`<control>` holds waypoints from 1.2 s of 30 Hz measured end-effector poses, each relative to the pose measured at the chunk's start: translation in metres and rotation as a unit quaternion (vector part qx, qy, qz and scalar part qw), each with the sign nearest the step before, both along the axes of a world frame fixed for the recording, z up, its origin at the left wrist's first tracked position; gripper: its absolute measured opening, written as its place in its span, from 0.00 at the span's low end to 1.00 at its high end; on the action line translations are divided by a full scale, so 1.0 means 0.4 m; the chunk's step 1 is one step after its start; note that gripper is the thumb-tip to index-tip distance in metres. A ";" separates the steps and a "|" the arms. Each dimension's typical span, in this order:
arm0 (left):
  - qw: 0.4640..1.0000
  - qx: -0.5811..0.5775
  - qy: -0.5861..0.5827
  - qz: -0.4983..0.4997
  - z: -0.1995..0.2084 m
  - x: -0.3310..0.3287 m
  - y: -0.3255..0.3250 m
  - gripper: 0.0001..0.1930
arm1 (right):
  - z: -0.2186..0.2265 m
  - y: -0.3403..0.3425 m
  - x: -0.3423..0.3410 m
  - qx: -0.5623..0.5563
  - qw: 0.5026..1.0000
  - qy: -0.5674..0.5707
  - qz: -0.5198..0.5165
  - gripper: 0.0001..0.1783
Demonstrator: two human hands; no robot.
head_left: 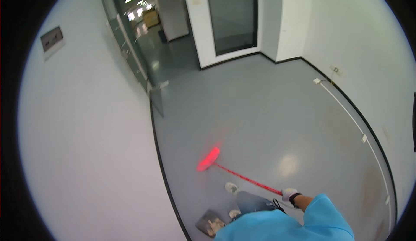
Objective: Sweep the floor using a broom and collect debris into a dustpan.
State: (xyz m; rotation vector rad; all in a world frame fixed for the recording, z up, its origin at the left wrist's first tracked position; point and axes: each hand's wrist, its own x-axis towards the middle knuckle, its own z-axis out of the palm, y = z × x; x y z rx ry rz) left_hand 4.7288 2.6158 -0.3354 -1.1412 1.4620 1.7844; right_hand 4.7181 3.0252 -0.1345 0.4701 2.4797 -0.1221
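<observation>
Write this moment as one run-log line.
right hand: gloved, gripping red handle | left hand: not visible | broom head: blurred, at grey floor | dark tray: near one shoe

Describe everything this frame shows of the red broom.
The broom has a slim, straight red handle with darker markings and a wide, bright red head. The head is blurred, so its bristles and material can't be made out. The handle slants up from it toward the gloved right hand, which grips it. The head is at the grey floor; exact contact is unclear.
</observation>
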 end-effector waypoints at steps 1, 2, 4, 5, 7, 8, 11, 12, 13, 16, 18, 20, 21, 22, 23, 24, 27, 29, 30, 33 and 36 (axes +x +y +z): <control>1.000 0.007 0.000 -0.024 0.029 -0.054 0.033 0.08 | -0.004 0.002 0.004 -0.022 0.999 -0.010 -0.024 0.15; 0.999 0.018 -0.006 -0.040 0.053 -0.081 0.067 0.08 | 0.018 -0.005 0.011 -0.041 0.998 -0.029 -0.031 0.15; 0.997 0.033 -0.006 -0.065 0.083 -0.125 0.114 0.09 | 0.075 -0.026 0.019 -0.058 0.996 -0.049 -0.047 0.16; 0.996 0.037 -0.001 -0.075 0.102 -0.139 0.129 0.09 | 0.086 -0.015 0.023 -0.052 0.998 -0.030 -0.035 0.16; 0.996 0.046 0.005 -0.079 0.119 -0.145 0.130 0.09 | 0.077 -0.008 0.029 -0.064 0.996 -0.018 -0.058 0.14; 0.996 0.050 0.006 -0.075 0.120 -0.141 0.120 0.09 | 0.126 -0.031 0.015 -0.060 0.996 -0.026 -0.067 0.14; 0.995 0.064 0.003 -0.071 0.133 -0.116 0.115 0.09 | 0.104 0.007 -0.002 -0.043 0.999 0.023 -0.001 0.14; 0.996 0.068 0.000 -0.065 0.140 -0.106 0.113 0.09 | 0.168 -0.010 -0.025 -0.039 0.999 0.030 -0.012 0.14; 0.996 0.069 -0.003 -0.060 0.150 -0.093 0.116 0.09 | 0.158 0.008 -0.032 -0.043 0.998 0.040 -0.008 0.14; 0.996 0.075 -0.019 -0.043 0.194 -0.082 0.125 0.10 | 0.234 0.016 -0.081 -0.039 0.999 -0.008 -0.010 0.13; 0.996 0.079 -0.028 -0.025 0.230 -0.066 0.129 0.10 | 0.246 0.034 -0.088 -0.039 0.999 0.010 0.011 0.13; 0.995 0.087 -0.041 0.000 0.261 -0.038 0.122 0.10 | 0.260 0.048 -0.085 -0.052 0.998 0.009 0.027 0.13; 0.995 0.090 -0.048 0.010 0.277 -0.017 0.120 0.10 | 0.268 0.053 -0.073 -0.066 0.997 0.007 0.037 0.13; 0.994 0.092 -0.054 0.023 0.292 0.006 0.112 0.10 | 0.274 0.060 -0.067 -0.069 0.997 0.004 0.038 0.13; 0.993 0.096 -0.059 0.040 0.307 0.038 0.106 0.10 | 0.280 0.068 -0.064 -0.078 0.996 0.015 0.025 0.13; 0.991 0.101 -0.066 0.060 0.329 0.079 0.093 0.10 | 0.285 0.072 -0.052 -0.089 0.996 0.024 0.012 0.13; 0.984 0.114 -0.076 0.112 0.404 0.184 0.073 0.10 | 0.270 0.116 -0.020 -0.094 0.993 0.071 0.015 0.12; 0.977 0.125 -0.087 0.152 0.446 0.262 0.060 0.11 | 0.262 0.131 -0.013 -0.104 0.991 0.089 0.006 0.12; 0.971 0.129 -0.090 0.179 0.469 0.309 0.049 0.11 | 0.271 0.118 -0.019 -0.114 0.989 0.089 0.013 0.12; 0.951 0.144 -0.090 0.259 0.541 0.446 0.045 0.11 | 0.229 0.116 -0.032 -0.143 0.988 0.055 0.033 0.15; 0.903 0.227 -0.036 0.362 0.584 0.529 0.073 0.11 | 0.191 0.134 -0.041 -0.149 0.987 0.039 0.052 0.16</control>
